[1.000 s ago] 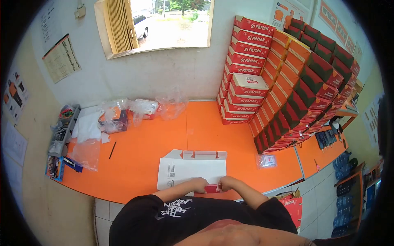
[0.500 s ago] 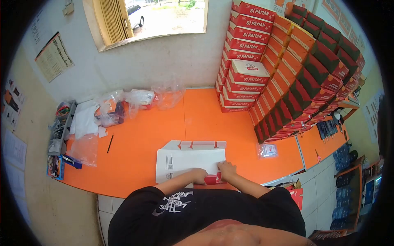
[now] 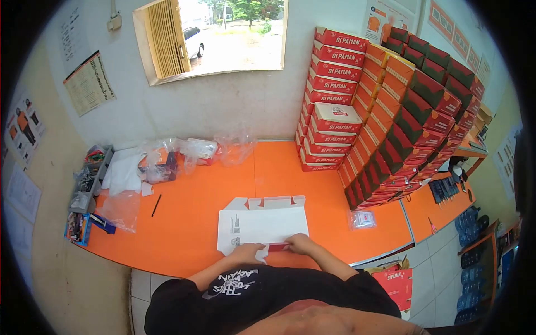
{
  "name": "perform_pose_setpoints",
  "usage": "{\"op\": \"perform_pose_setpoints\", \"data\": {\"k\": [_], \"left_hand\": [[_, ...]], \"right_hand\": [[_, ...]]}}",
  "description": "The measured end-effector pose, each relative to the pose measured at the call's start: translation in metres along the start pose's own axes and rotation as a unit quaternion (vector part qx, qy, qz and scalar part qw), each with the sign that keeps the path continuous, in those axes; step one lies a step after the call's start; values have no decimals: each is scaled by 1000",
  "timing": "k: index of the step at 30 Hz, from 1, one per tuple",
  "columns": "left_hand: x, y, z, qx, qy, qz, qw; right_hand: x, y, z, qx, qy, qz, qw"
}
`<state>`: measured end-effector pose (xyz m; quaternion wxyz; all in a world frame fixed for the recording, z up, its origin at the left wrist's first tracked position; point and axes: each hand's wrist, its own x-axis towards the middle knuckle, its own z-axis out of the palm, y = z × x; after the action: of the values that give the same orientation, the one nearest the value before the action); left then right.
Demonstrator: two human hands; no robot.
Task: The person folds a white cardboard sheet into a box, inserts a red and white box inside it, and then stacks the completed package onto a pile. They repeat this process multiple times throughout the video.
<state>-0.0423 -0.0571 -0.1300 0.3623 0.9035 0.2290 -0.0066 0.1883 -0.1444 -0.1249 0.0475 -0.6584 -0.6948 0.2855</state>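
A flat, partly folded cardboard box blank lies on the orange table in front of me, white inner face up, with small printing at its left and cut flaps along its far edge. At its near edge a red panel is turned up. My left hand is closed at the left end of this panel, where a small white flap shows by the fingers. My right hand grips the panel's right end with thumb and fingers. Part of the near edge is hidden by my hands and shirt.
Tall stacks of red boxes stand at the back right. A small plastic packet lies right of the blank. A black pen, plastic bags and a grey organizer tray are on the left. The table's near edge runs close to my body.
My left hand has moved left along the near edge, away from my right hand. More of the red panel shows between them. The camera view has tilted up slightly.
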Motion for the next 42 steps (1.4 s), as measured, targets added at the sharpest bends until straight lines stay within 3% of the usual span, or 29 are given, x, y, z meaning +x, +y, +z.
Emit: {"op": "perform_pose_setpoints", "data": {"k": [2, 4, 8, 10, 11, 13, 17, 19, 20, 22, 23, 25, 27, 28, 29, 31, 32, 34, 35, 36, 37, 40, 42], "left_hand": [[-15, 10, 0, 262, 112, 66, 956], [-20, 22, 4, 267, 127, 42, 954], [-3, 9, 11, 216, 27, -27, 976], [5, 20, -9, 197, -148, 11, 969], [10, 16, -10, 195, -148, 11, 969], [25, -2, -5, 38, -261, -72, 962], [34, -27, 11, 57, -277, -79, 956], [21, -23, 15, 88, -148, -48, 984], [14, -20, 16, 87, -147, -50, 984], [-6, -2, 3, 10, 3, -127, 992], [-4, -4, 5, 16, 5, -130, 991], [1, -7, 20, 154, 125, -139, 970], [7, -14, 32, 101, 116, -152, 976], [14, -14, 27, 61, 122, -155, 978], [20, -13, 15, 63, 123, -156, 978], [31, -8, -14, 70, -15, -220, 973], [31, -3, -18, 73, -9, -214, 974], [18, 1, -15, 58, 26, -180, 982], [12, -27, 5, 86, 56, -53, 993], [-5, -31, 7, 135, 82, 8, 987], [-19, -29, 0, 190, 108, 70, 973], [-50, -11, -21, 253, 152, 104, 950], [-49, -19, -17, 255, 109, 83, 957]], "right_hand": [[-5, -3, -16, 65, 4, -13, 998], [-6, -9, -21, 79, -9, -21, 997], [-13, -7, -9, 108, -32, -38, 993], [-25, -17, -7, 83, -43, -43, 995], [-30, -21, -4, 58, -52, -48, 996], [-28, -12, 14, 36, -37, -70, 996], [-27, -7, 22, 9, -21, -89, 996], [-30, -9, 24, 12, -20, -91, 996], [-30, -9, 22, 5, -25, -95, 995], [-27, -8, 20, -2, -24, -105, 994], [-26, -8, 21, -5, -10, -100, 995], [-20, -7, 26, 60, -2, -56, 997], [-23, -6, 28, 215, -43, 34, 975], [-18, 1, 29, 66, -20, -75, 995], [-20, -3, 24, 29, -23, -92, 995], [-18, -7, 19, -12, -13, -110, 994], [-20, -4, 21, 0, 2, -110, 994], [-23, -1, 14, 5, 18, -109, 994], [-26, -2, 7, 79, -25, -46, 995], [-24, 0, -3, 150, -64, 16, 987], [-22, 8, -7, 143, -53, 10, 988], [-26, 25, -11, 110, -19, -64, 992], [-30, 32, -16, 135, -82, -59, 986]]}}
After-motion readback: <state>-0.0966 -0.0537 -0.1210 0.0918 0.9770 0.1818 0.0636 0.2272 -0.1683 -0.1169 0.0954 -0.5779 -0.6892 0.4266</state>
